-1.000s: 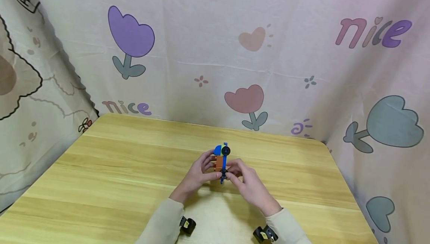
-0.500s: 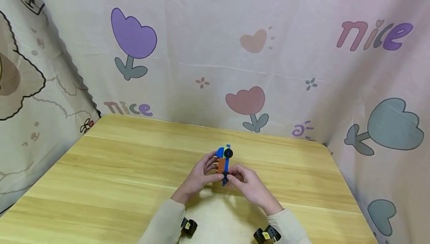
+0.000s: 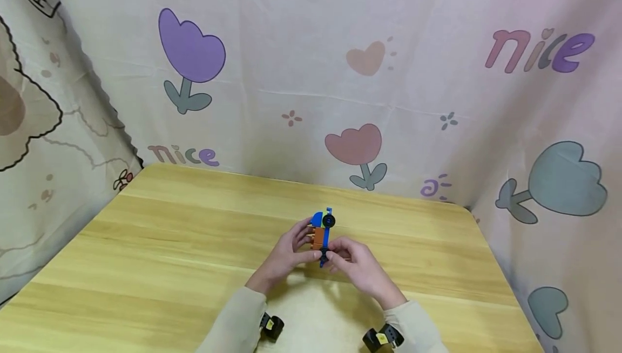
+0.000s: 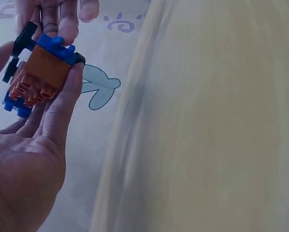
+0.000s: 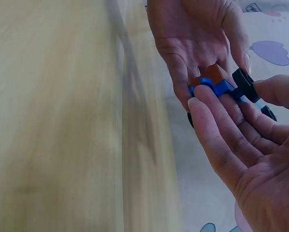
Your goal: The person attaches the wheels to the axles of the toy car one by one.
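A small toy car (image 3: 318, 237) built of bricks is held up over the table, its long side facing the head camera. It has a blue base, orange studded bricks (image 4: 48, 66), a blue curved brick (image 3: 317, 219) and black wheels. My left hand (image 3: 284, 256) grips it from the left, thumb near the lower wheel and fingers behind the orange bricks. From the right, my right hand (image 3: 359, 264) pinches the lower end at a black wheel (image 5: 246, 85). The right wrist view shows that thumb on the wheel and the fingers under the blue base.
The wooden table (image 3: 194, 223) spreads around both hands. Behind it hangs a pale curtain (image 3: 272, 61) with printed flowers. Black wrist cameras, a left one (image 3: 273, 328) and a right one (image 3: 383, 338), sit by the beige sleeves.
The toy car and both hands stay nearly in place in the head view. They shift slightly right and then back, along with the whole scene; both holds look the same.
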`<state>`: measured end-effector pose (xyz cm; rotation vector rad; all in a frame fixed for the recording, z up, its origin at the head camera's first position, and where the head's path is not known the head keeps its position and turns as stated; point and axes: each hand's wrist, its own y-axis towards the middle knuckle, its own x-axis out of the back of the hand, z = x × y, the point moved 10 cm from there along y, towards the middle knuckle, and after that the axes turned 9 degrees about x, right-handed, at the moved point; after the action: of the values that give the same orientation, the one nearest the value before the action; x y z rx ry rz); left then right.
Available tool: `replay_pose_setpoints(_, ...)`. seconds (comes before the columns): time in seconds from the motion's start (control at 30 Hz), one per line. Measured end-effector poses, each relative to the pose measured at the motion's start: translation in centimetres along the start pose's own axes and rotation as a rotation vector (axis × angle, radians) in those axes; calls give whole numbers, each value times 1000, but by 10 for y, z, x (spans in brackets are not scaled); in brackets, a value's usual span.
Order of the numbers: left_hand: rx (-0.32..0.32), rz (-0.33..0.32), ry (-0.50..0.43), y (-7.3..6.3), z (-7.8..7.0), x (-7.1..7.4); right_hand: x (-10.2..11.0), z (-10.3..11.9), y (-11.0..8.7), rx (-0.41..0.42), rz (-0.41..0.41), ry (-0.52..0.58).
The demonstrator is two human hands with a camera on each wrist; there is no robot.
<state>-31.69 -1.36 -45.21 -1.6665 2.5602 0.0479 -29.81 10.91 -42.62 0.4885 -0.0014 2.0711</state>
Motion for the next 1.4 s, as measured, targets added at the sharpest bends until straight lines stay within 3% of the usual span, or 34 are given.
replay_pose_setpoints(0.3,11,-5,-43,3,-1,0,1,0,1,6,-16,2)
replay_pose_setpoints(0.57,21,16,-4,3,0,-4,2,-1,-1,24,-12,17)
replay_pose_setpoints(0.93,18,-111,-33,3,2,5,1,-1,-1,-13,29,29)
replay_pose_setpoints(1.27,11,-105,-58,4,2,5,9,-4,-4,-2,7,-64)
replay_pose_setpoints(1.4,5,-116,-92,2,0,8,12,-2,-4,25,-25,-154)
